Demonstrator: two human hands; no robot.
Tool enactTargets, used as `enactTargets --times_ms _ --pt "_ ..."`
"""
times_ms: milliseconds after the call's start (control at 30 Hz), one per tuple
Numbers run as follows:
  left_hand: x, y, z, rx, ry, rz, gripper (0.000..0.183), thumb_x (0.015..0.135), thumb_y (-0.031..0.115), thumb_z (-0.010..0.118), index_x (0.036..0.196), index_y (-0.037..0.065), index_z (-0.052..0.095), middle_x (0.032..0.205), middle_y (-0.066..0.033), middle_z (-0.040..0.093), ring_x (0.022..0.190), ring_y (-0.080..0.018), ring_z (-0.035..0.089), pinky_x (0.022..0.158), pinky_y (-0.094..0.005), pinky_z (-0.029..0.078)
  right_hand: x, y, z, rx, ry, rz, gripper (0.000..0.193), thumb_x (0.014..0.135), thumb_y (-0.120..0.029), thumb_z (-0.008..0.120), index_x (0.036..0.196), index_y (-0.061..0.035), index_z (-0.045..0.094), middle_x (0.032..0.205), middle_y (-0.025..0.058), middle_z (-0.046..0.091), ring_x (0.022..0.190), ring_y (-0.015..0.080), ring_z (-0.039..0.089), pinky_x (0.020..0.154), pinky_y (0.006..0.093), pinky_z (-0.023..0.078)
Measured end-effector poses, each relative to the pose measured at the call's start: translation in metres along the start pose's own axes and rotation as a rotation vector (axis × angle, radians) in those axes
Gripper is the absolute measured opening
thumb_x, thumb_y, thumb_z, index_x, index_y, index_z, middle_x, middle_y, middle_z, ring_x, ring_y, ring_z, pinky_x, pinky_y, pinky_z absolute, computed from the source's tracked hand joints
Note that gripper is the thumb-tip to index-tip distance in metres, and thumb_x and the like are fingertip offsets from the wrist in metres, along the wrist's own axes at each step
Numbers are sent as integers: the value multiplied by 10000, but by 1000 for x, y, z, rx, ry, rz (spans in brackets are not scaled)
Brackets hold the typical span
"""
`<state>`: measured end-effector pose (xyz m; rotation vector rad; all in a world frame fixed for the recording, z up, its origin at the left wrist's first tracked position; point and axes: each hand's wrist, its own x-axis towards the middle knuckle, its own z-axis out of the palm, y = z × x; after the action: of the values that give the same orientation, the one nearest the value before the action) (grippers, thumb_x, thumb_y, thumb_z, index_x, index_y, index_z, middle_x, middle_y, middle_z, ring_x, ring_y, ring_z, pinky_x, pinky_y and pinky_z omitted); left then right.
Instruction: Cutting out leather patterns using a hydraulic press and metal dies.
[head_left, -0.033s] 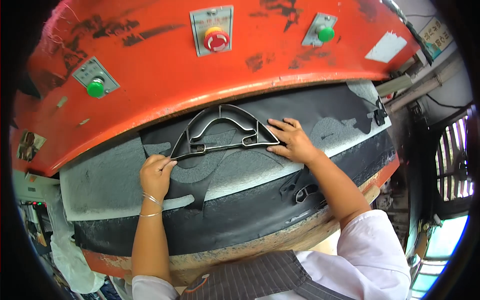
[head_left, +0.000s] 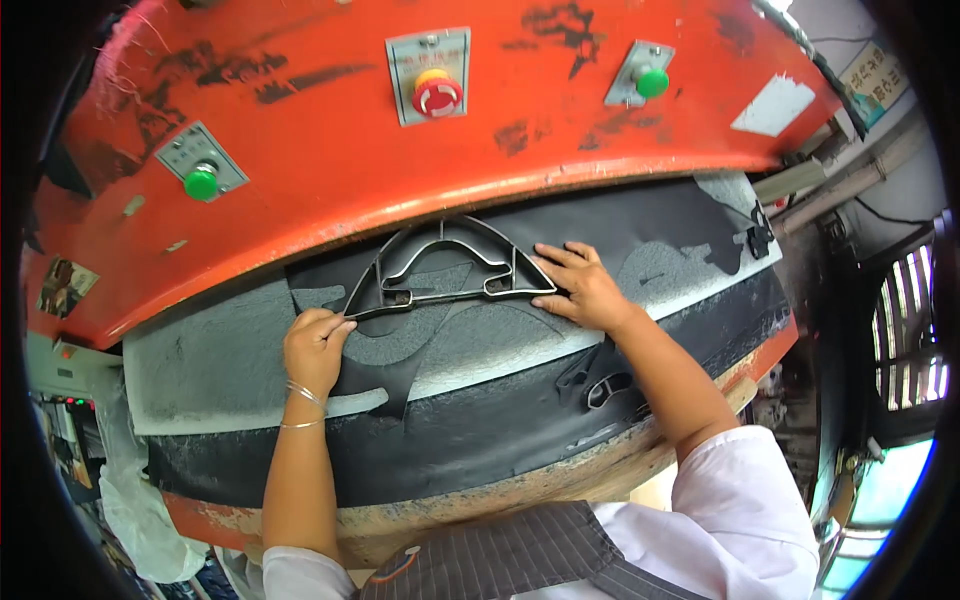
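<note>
An arched metal cutting die point(head_left: 420, 298) with a smaller curved frame inside lies on black sheet material point(head_left: 600, 205). My left hand point(head_left: 316, 345) pinches the die's left corner between thumb and fingers. At the opposite corner my right hand point(head_left: 588, 290) has its thumb by the straight edge and a finger against the curved side; its other fingers spread away over the sheet. Beneath the sheet, a pale grey, rough cutting board point(head_left: 220, 370) shows through cut-out gaps, several of them around the die.
An orange-red press head point(head_left: 330, 130) overhangs the die's far side, with a red stop button point(head_left: 437, 97) and green buttons on the left point(head_left: 201, 182) and right point(head_left: 652, 82). A small metal die point(head_left: 605, 392) lies on the black near strip point(head_left: 470, 455). A clear plastic bag point(head_left: 150, 525) hangs at left.
The view has shifted slightly, and the press front appears a little lower. Both hands keep their places at the die's corners.
</note>
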<state>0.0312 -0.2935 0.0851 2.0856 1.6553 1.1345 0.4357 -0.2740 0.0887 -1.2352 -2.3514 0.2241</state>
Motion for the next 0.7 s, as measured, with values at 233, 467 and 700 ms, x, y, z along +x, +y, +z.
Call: enactTargets --times_ms 233,467,700 --pt "-10 -1 -6 61 27 -100 224 760 120 757 948 4 718 805 -112 652 736 -200 628 670 -318 488 7 -26 -10 -12 110 -10 660 769 -375 755 1325 -93 537 1292 165 572 1208 336 510 1045 444 352" --pt "5 122 -76 225 783 246 225 934 152 599 763 7 622 729 -93 543 709 -232 499 663 -347 412 38 -28 -143 -165 1260 -62 533 937 -274 566 1371 6 432 1454 214 387 1362 377 312 1119 492 214" --pt "-20 167 -128 176 508 39 322 944 178 573 676 2 539 688 -126 493 661 -272 493 611 -383 392 35 -46 -154 -279 1277 -105 557 917 -302 588 1380 -37 430 1508 212 261 1389 377 246 1110 541 168"
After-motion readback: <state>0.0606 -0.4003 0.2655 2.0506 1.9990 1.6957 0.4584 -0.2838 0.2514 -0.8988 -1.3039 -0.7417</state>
